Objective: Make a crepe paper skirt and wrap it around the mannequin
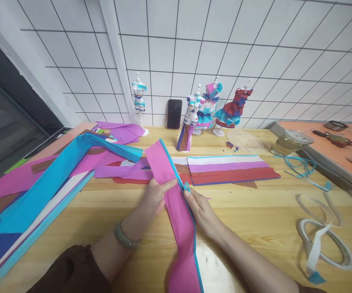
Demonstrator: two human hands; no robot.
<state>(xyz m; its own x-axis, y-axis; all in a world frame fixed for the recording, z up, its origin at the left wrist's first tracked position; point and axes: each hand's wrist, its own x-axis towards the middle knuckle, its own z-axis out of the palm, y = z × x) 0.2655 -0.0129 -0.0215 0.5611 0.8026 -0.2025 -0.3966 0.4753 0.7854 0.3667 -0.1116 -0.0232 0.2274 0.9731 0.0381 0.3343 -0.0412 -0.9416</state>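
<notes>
A long pink crepe paper strip (180,228) with a narrow blue edging runs from the table's middle down toward me. My left hand (157,195) grips its left side, the thumb lying across the pink face near the edging. At the right edge my right hand (202,209) pinches the blue edging, where a small blue loop (186,186) sticks up by the fingertips. Whether that loop is part of the edging or a separate bit, I cannot tell. The fingers under the paper are hidden.
Layered crepe paper strips (227,169) lie beyond my hands; more strips (41,183) are heaped at left. Small dress forms (191,110) and a phone (174,114) stand by the tiled wall. A tape roll (304,228), blue cord (299,166) and a glass jar (291,142) are at right.
</notes>
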